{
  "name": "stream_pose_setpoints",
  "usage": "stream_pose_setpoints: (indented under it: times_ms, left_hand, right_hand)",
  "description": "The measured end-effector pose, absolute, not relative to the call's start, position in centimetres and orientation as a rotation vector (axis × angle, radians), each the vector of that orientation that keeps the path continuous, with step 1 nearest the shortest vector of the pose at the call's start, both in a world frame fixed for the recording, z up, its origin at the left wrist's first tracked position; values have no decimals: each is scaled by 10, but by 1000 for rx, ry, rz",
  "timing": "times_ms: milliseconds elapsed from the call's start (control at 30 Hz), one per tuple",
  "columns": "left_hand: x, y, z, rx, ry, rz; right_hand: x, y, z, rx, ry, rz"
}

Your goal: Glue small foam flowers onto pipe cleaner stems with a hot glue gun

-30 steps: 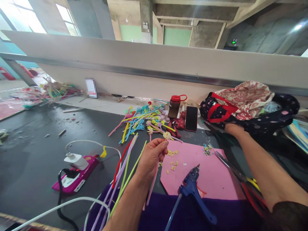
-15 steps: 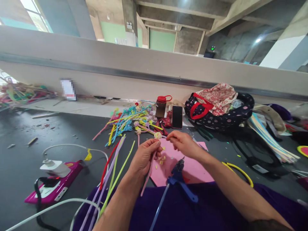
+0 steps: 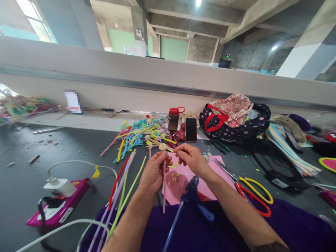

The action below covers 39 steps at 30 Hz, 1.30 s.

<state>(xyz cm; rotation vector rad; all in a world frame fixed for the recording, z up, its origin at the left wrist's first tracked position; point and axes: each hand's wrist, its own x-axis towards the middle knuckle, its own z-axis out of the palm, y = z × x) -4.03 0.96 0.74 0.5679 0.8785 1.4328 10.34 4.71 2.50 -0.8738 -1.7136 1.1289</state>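
Observation:
My left hand (image 3: 154,171) is closed on a pink pipe cleaner (image 3: 164,192), which hangs down almost upright below the fingers. At its top, just above my left fingertips, sits a pale yellow fuzzy flower head (image 3: 162,147). My right hand (image 3: 193,160) hovers to the right of it, thumb and fingertips pinched together, a small gap away; whatever they hold, if anything, is too small to tell. Below both hands lies a pink mat (image 3: 170,196) with small yellow bits (image 3: 174,176) on it. A blue glue gun (image 3: 193,196) rests on the mat's near edge.
Scissors with red and yellow handles (image 3: 267,199) lie by my right forearm. Loose pipe cleaners (image 3: 123,189) lie left, finished-looking coloured stems (image 3: 136,134) behind. A bottle (image 3: 173,120), phone (image 3: 191,129) and dotted bag (image 3: 236,129) stand at the back. A magenta power strip (image 3: 70,204) with cables lies left.
My right hand has shifted slightly left and its forearm has uncovered the scissors' red handle. The pink pipe cleaner has swung from slanted to nearly upright. The camera view has shifted a little.

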Motion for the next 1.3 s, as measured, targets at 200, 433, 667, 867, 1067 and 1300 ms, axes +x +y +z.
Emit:
stream_pose_setpoints:
  times_ms: [200,433,667,867,1067,1300]
  left_hand:
    - [-32,9,1,545,913,1418]
    - [-30,10,-1,662,878,1362]
    - [-37,10,3,725,958,1355]
    - [-41,13,2,747,959,1322]
    - [-40,10,2,783,962,1306]
    - [-40,8,2,833,964,1332]
  right_hand:
    - [107,57,17,-873,-1623,1193]
    - [102,60,10,-854,-1512,1304]
    - [99,57,12,-816,-1393,1425]
    - [97,56,10,-798,-1341,1480]
    - [93,50,8,-821,-1351,1509]
    - [90,43,10,-859,-1442,1425]
